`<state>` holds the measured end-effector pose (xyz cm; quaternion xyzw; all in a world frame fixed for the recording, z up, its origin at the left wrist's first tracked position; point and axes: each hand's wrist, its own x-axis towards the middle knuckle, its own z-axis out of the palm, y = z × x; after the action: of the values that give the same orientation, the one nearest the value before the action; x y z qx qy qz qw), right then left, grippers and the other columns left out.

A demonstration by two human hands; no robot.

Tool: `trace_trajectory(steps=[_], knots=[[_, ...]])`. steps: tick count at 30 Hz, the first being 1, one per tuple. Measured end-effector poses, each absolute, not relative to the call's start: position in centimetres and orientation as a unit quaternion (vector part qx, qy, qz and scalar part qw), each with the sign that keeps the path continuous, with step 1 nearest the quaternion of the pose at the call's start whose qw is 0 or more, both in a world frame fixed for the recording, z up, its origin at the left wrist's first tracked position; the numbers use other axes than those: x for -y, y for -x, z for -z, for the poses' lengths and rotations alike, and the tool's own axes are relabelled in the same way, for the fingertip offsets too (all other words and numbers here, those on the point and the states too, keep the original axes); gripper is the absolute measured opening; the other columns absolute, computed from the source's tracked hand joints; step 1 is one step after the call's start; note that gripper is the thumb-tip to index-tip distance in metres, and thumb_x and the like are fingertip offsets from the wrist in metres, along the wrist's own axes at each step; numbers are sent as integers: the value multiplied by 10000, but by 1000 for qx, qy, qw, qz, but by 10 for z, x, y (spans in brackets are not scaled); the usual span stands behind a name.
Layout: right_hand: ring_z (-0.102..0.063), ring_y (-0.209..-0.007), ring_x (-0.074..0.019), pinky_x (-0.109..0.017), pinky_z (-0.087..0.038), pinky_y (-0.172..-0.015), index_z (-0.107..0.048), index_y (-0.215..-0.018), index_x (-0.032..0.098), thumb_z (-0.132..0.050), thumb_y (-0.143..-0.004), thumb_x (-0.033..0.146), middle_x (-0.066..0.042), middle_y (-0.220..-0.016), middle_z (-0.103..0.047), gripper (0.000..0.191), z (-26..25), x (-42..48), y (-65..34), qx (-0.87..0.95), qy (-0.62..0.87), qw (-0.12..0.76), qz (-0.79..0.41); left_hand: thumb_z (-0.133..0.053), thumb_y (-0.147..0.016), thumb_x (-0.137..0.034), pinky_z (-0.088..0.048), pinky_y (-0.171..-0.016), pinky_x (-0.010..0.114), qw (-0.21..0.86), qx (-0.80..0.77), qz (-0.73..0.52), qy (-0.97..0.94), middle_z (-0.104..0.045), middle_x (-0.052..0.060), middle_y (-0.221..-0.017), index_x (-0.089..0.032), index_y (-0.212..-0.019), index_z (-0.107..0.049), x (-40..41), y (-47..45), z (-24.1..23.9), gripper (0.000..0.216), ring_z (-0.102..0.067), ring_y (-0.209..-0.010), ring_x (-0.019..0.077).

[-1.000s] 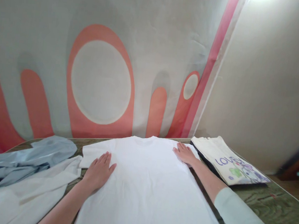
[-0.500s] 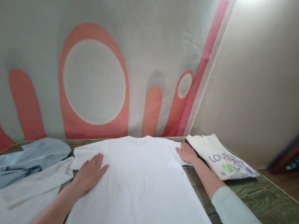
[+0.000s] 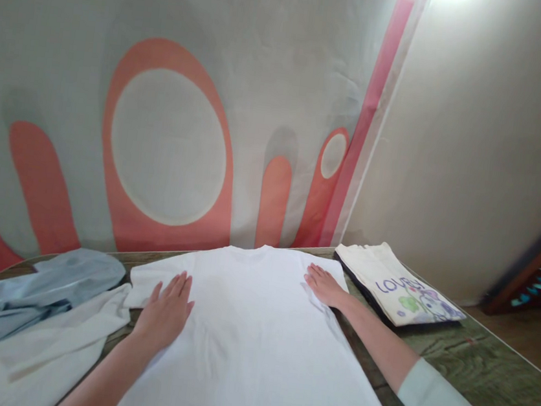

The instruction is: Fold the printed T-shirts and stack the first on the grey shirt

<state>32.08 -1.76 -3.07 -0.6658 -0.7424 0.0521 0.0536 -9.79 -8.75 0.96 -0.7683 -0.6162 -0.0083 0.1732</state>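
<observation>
A white T-shirt (image 3: 255, 338) lies spread flat on the table, neck end toward the wall. My left hand (image 3: 165, 311) rests palm down on its left shoulder area, fingers stretched out and holding nothing. On the shirt's right shoulder, by the sleeve, my right hand (image 3: 324, 285) also lies flat with its fingers extended. My right forearm wears a pale green sleeve.
A crumpled light blue garment (image 3: 30, 293) and a white cloth (image 3: 33, 352) lie at the left. A folded cream printed garment (image 3: 398, 286) sits on something dark at the right. The green patterned table (image 3: 481, 364) meets a wall with orange shapes.
My right hand has slid left, from the sleeve edge inward onto the shirt's shoulder. My left hand has shifted slightly forward. The view has drifted a little.
</observation>
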Motion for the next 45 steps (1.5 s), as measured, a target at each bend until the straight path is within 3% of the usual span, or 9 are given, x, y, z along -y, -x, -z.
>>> trace_trajectory(steps=[2, 6, 9, 12, 17, 24, 28, 34, 45], knots=[[-127, -1366, -193, -386, -139, -1085, -237, -1419, 142, -121, -930, 493, -73, -1500, -161, 613, 29, 23, -318, 752, 654, 57, -64, -248, -902, -274, -129, -1081, 447, 127, 574, 11, 809, -218, 99, -1464, -107, -1381, -332, 99, 79, -16, 514, -212, -1348, 226], [-132, -1366, -209, -414, -121, -1092, -289, -1402, 137, -131, -920, 530, -81, -1490, -197, 642, 20, 29, -319, 751, 645, 97, -102, -216, -919, -479, -176, -1078, 423, -4, 514, 8, 858, -173, 55, -1478, -177, -1418, -255, 119, 48, -18, 585, -191, -1355, 220], [-254, -1329, -175, -345, -184, -1086, -399, -1342, 117, -88, -937, 471, -97, -1440, -324, 621, 12, 33, -325, 747, 627, 185, -122, -201, -917, -527, -137, -1088, 423, -18, 502, 12, 865, -136, 39, -1486, -207, -1426, -227, 124, 41, -15, 602, -149, -1365, 222], [-380, -1256, -174, -307, -256, -1058, -489, -1263, 113, -213, -936, 373, -110, -1355, -450, 500, 5, 46, -336, 754, 608, 235, -86, -205, -918, -521, -118, -1092, 417, -4, 502, 10, 865, -141, 32, -1485, -212, -1424, -233, 124, 43, -13, 594, -145, -1366, 219], [-480, -1129, -178, -316, -333, -981, -622, -1072, 185, -368, -879, 177, -69, -1207, -567, 319, -7, 89, -355, 829, 531, 172, 25, -198, -917, -515, -106, -1094, 415, 5, 505, -3, 863, -137, 34, -1486, -200, -1426, -229, 123, 42, -12, 600, -132, -1368, 216], [-546, -915, -196, -333, -364, -804, -655, -900, 180, -436, -855, 78, -65, -901, -640, 245, -13, 109, -369, 837, 517, 67, 164, -268, -905, -445, -177, -1059, 490, -8, 521, -60, 852, -176, 97, -1475, -169, -1412, -271, 122, 29, -29, 577, -188, -1352, 265], [-552, -872, -200, -329, -359, -765, -657, -874, 183, -446, -862, 82, -59, -859, -639, 234, -11, 106, -369, 832, 517, 60, 194, -324, -886, -355, -168, -1065, 499, -39, 452, -79, 887, -198, 125, -1469, -138, -1400, -289, 126, -36, -51, 559, -194, -1349, 266], [-557, -829, -194, -310, -369, -739, -656, -886, 183, -458, -867, 101, -57, -865, -643, 215, -13, 111, -366, 824, 528, 66, 195, -147, -920, -502, -157, -1076, 494, -110, 371, 11, 922, -127, 132, -1488, -96, -1424, -195, 118, -151, -38, 649, -115, -1368, 259], [-537, -898, -248, -368, -326, -830, -668, -839, 149, -450, -847, 104, -119, -853, -644, 222, -7, 103, -374, 767, 603, 53, 211, -116, -909, -550, -78, -1096, 475, -55, 363, 67, 928, -180, 68, -1491, -165, -1422, -230, 114, -157, -1, 651, -108, -1367, 241]])
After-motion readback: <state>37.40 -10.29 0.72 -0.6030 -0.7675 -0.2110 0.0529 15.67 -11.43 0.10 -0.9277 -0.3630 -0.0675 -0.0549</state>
